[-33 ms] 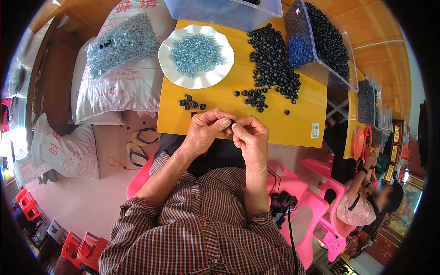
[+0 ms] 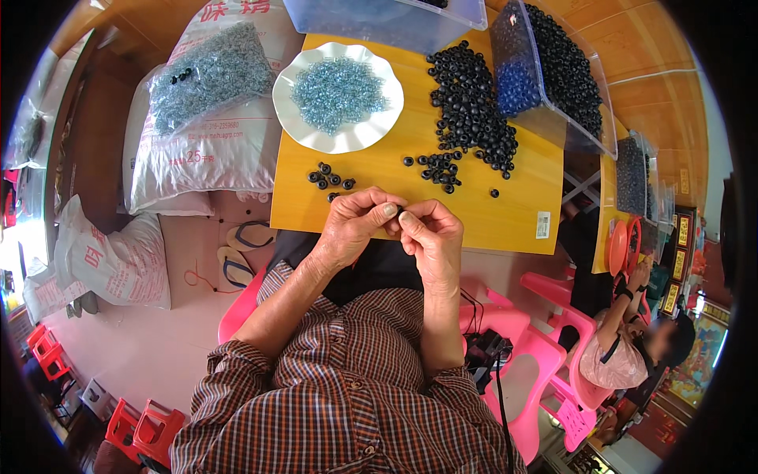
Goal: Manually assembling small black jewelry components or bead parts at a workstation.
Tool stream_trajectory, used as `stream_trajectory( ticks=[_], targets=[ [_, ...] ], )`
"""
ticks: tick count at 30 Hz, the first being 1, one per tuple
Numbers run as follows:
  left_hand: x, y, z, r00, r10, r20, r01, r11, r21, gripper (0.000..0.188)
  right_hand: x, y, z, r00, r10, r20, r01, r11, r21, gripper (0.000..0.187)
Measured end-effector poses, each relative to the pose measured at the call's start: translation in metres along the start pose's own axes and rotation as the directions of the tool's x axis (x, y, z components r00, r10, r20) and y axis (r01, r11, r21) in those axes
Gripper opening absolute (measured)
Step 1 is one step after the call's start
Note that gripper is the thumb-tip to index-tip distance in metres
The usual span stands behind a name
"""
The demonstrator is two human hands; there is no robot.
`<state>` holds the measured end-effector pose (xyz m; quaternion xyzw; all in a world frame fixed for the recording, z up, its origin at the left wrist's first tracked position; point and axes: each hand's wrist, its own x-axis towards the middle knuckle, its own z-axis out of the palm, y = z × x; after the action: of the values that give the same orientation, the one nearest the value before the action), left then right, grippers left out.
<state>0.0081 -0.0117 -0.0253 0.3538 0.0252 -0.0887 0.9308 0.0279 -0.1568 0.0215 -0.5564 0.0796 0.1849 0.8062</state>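
My left hand point(image 2: 362, 221) and my right hand point(image 2: 430, 237) meet over the table's front edge, thumbs and fingertips pressed together. Pinched between both is a small black round piece point(image 2: 400, 212), mostly hidden by the fingers. Just beyond my left hand lie several loose black round pieces point(image 2: 324, 177), some showing a hole. A large heap of similar black pieces point(image 2: 470, 103) spreads over the right side of the table, with a smaller cluster point(image 2: 440, 170) nearer me. On a white scalloped plate point(image 2: 288, 118) rests a pile of small clear bluish plastic pieces point(image 2: 338, 95).
The yellow table point(image 2: 505, 225) carries a clear bin point(image 2: 564, 130) of black and blue pieces and another bin point(image 2: 379, 24) at the back. White sacks point(image 2: 197, 162) stand left, one under a bag of clear pieces point(image 2: 213, 79). Pink chairs point(image 2: 537, 355) and another person point(image 2: 616, 347) are at right.
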Motion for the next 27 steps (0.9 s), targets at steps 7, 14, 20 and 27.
stream_trajectory(
  ticks=[7, 14, 20, 27],
  targets=[
    [-0.001, 0.001, 0.001, 0.999, -0.016, -0.049, 0.013, 0.997, -0.073, 0.019, 0.000, 0.003, 0.001, 0.999, -0.037, 0.008, 0.037, 0.999, -0.004, 0.008],
    [0.001, 0.003, 0.001, 0.996, -0.032, -0.088, 0.015, 0.983, -0.181, 0.020, -0.001, 0.003, 0.005, 0.998, -0.047, -0.036, 0.047, 0.999, -0.002, 0.011],
    [0.003, 0.017, -0.005, 0.988, 0.002, -0.153, -0.024, 0.990, -0.138, 0.020, -0.005, 0.005, 0.005, 0.978, -0.180, -0.105, 0.135, 0.931, -0.338, 0.011],
    [0.003, 0.041, -0.007, 0.980, 0.120, -0.159, -0.150, 0.971, -0.188, 0.022, -0.012, 0.013, 0.007, 0.880, -0.462, 0.111, 0.368, 0.514, -0.775, 0.010]
  ],
)
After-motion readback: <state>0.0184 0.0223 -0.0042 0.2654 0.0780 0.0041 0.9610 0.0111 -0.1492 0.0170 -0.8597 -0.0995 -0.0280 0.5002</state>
